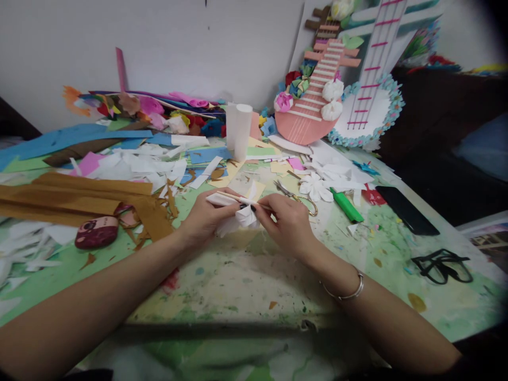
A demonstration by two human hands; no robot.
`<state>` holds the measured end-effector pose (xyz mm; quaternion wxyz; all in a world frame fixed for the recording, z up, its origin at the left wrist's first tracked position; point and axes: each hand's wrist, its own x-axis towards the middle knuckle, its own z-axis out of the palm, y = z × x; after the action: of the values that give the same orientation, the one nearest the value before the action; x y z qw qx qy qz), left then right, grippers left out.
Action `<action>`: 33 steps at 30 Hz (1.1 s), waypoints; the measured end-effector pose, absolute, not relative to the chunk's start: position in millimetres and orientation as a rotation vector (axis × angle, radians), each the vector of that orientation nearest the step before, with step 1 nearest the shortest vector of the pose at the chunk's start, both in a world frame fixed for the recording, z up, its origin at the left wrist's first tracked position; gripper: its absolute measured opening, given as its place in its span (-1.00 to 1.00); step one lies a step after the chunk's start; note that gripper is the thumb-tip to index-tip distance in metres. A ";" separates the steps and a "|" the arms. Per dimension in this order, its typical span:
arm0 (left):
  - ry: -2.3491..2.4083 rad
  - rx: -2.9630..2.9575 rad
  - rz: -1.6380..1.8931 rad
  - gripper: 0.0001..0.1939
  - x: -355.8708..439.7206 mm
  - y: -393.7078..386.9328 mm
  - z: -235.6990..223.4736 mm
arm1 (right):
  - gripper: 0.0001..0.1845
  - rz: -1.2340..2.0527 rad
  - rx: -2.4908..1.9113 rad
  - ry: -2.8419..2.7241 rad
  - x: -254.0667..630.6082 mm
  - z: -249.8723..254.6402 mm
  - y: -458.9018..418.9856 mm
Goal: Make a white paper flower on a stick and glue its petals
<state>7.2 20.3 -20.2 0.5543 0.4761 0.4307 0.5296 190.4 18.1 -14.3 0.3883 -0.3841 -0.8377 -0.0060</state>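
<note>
Both my hands meet at the middle of the green table [238,286]. My left hand [204,217] is closed around a white folded paper piece [238,214] with a thin wooden stick running through it. My right hand [286,219] pinches the same paper piece from the right side, fingertips pressed on the stick's end. A silver bracelet [349,291] circles my right wrist.
Scissors [296,196], a green glue stick [347,205] and white paper flowers [317,185] lie just beyond my right hand. Brown paper strips [79,196], coloured scraps, a white paper roll [238,129], paper guitars [317,95], a black phone [405,209] and black glasses [442,264] surround the work area.
</note>
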 end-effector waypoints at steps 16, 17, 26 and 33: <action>1.031 1.123 1.218 -0.72 7.2 18.4 -21.5 | -0.78 0.020 -0.904 -2.139 189.4 -14.7 16.7; 1.035 1.124 1.219 -0.72 7.2 18.3 -21.5 | -0.78 0.021 -0.909 -2.139 189.4 -15.0 16.7; 1.012 1.146 1.230 -0.77 8.1 18.1 -16.3 | -0.76 0.140 -0.882 -2.181 191.6 -10.9 16.7; 1.030 1.260 1.213 -0.82 4.3 20.2 -18.7 | -0.78 0.302 -0.921 -2.222 192.2 -9.0 20.0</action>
<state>4.3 20.2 -18.7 0.5276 0.5274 0.4311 0.5077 192.2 20.0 -9.0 0.3511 -0.3556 -0.8582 0.1168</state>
